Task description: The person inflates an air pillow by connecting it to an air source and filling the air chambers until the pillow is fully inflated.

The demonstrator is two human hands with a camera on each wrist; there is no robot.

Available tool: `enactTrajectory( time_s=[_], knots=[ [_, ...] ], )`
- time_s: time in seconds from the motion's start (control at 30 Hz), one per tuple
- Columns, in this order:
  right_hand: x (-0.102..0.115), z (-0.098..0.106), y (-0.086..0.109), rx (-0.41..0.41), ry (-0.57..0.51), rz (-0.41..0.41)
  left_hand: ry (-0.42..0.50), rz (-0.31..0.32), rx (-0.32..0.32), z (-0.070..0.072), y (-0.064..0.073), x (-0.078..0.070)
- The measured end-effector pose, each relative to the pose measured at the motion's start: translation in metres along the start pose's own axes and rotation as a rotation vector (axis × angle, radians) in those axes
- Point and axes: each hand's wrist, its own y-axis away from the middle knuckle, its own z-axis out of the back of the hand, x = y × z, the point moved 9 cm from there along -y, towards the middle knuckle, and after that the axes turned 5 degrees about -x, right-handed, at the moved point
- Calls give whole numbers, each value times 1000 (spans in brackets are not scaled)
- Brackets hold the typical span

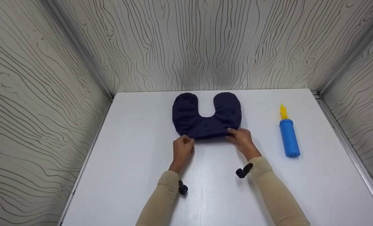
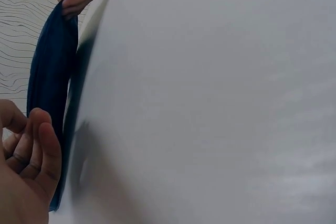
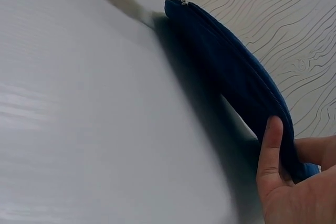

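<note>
A dark navy U-shaped neck pillow lies flat and slack on the table, its two arms pointing away. At the near left of its curved edge, my left hand pinches the small zipper pull between thumb and finger. The right wrist view shows a zipper running closed along that edge. My right hand grips the near right part of the same edge, thumb on one side and fingers on the other. Between the two hands, the edge is lifted and casts a shadow.
A blue hand pump with a yellow nozzle lies on the white table to the right. Wood-patterned panels enclose the table at the back and sides. Black cameras sit on both wrists.
</note>
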Motion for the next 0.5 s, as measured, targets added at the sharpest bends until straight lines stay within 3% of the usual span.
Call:
enactTrajectory(
  time_s=[0.2, 0.5],
  knots=[
    [3, 1, -3, 4, -21, -21, 20, 24, 9, 0, 1, 2],
    [8, 4, -7, -31, -58, -16, 1, -7, -9, 0, 2, -1]
  ],
)
